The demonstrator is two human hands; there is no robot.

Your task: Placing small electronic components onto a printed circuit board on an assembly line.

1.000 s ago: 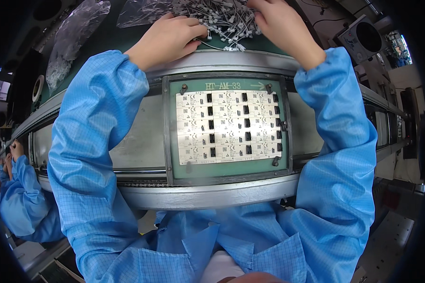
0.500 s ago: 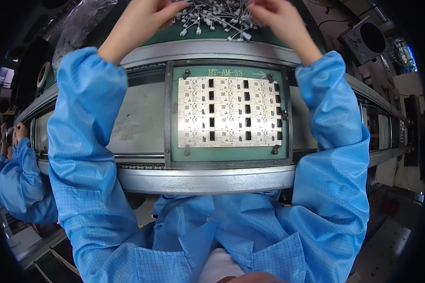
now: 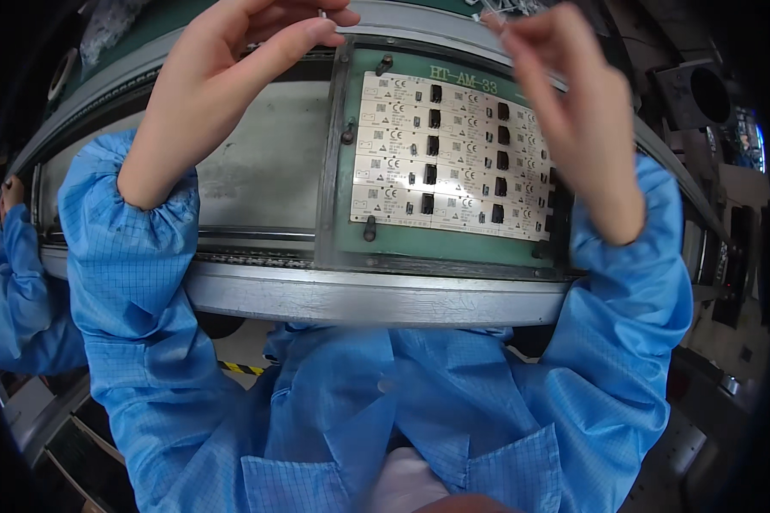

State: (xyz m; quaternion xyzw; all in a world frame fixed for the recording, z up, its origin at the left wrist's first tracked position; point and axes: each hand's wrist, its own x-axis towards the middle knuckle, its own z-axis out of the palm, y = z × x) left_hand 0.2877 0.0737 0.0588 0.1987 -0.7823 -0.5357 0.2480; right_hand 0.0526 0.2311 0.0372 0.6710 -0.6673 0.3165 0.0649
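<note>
Small pale connector (image 3: pixel 322 13): between left thumb tip and fingers, near upper edge of view. Left hand (image 3: pixel 207 85): thumb and fingers pinched on connector, beyond upper left corner of board panel (image 3: pixel 462 156). Right hand (image 3: pixel 580 98): fingers bent, blurred; whether grasping, cannot tell; pale leads (image 3: pixel 494 10) at fingertips. Board panel: white, black parts in columns, lying in green fixture (image 3: pixel 453 244); upper right portion hidden behind right hand. Silver rail (image 3: pixel 453 301): along fixture's near side.
</note>
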